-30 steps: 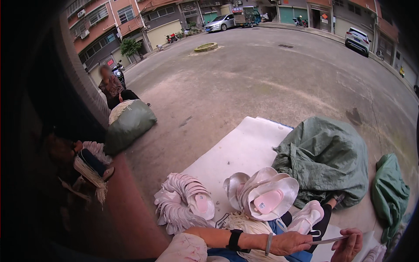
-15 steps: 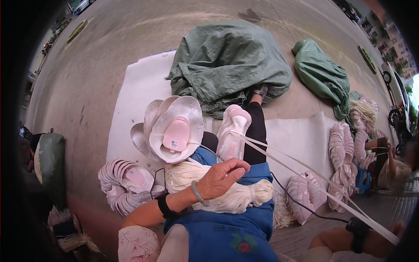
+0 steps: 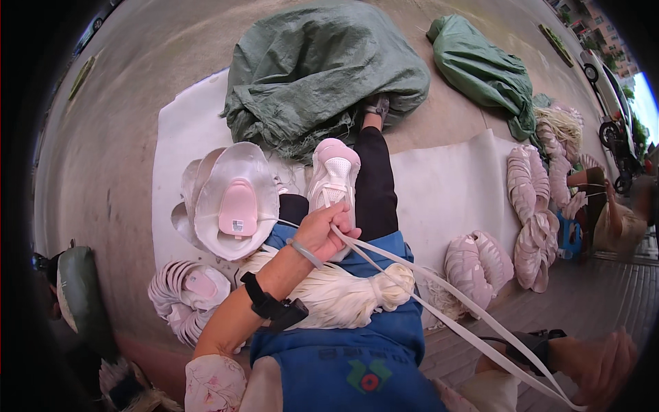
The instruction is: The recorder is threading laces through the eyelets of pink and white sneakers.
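On my lap stands a pink and white shoe upper (image 3: 334, 172) with a pale toe. My left hand (image 3: 325, 232) is closed at its near end, pinching a long white shoelace (image 3: 473, 336). From there the lace runs in two strands down to the lower right. Out at the right edge is my right hand (image 3: 604, 371), smeared by motion, close to the far end of the lace; its grip cannot be made out. Under my left forearm a tied bundle of cream laces (image 3: 336, 295) lies across my blue apron (image 3: 329, 364).
Nested shoe uppers with pink insoles (image 3: 238, 206) stand left of my lap. A curved stack of uppers (image 3: 175, 295) lies below them. Further uppers (image 3: 478, 268) sit at the right. Ahead are a large green sack (image 3: 322, 75) and a smaller one (image 3: 480, 65). Another person (image 3: 618, 206) sits far right.
My left hand has moved up to the shoe and closed on the lace. The right hand has shifted slightly lower, and the lace has gone from taut to slacker. The view has shifted.
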`<state>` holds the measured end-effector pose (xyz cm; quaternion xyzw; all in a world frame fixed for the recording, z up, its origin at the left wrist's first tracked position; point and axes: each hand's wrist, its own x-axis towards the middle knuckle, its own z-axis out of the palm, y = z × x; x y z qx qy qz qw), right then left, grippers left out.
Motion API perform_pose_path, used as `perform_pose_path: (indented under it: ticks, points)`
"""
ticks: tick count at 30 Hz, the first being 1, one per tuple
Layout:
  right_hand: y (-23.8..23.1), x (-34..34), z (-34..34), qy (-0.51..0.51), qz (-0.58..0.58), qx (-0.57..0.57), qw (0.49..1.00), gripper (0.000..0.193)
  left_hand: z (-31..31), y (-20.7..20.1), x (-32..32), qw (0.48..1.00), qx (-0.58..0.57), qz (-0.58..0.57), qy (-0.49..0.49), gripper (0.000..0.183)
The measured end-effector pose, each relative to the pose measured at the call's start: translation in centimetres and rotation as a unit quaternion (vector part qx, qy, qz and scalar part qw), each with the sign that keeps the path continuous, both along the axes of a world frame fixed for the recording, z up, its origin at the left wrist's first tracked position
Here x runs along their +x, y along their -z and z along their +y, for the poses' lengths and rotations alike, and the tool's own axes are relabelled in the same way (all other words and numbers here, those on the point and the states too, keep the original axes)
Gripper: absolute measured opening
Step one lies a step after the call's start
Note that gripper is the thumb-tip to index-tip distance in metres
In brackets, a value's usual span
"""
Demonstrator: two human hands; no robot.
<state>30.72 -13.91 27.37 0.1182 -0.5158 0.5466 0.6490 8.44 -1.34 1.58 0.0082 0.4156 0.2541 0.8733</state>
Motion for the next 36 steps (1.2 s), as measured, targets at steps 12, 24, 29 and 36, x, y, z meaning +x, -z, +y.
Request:
perform_pose_path:
  ticks: [12,24,29,36]
  points:
    - [15.0,-5.9,6.7,0.008,-0.692,-0.173,0.701,0.020,-1.3,0.4,-6.1,0.811,0.442,0.301,0.236,0.030]
    - [20.6,-8.2,10.7,0.095,-0.644,-0.381,0.656,0.018,-3.1,0.6,-5.9,0.664,0.608,0.341,0.272,0.024]
    - [24.7,-9.1,11.7,0.097,-0.683,-0.345,0.636,0.026,-3.7,0.6,-5.2,0.639,0.638,0.342,0.261,0.019]
    - [26.9,-8.7,12.1,-0.073,-0.558,-0.564,0.604,0.021,-3.6,1.1,-5.6,0.626,0.660,0.354,0.215,0.019]
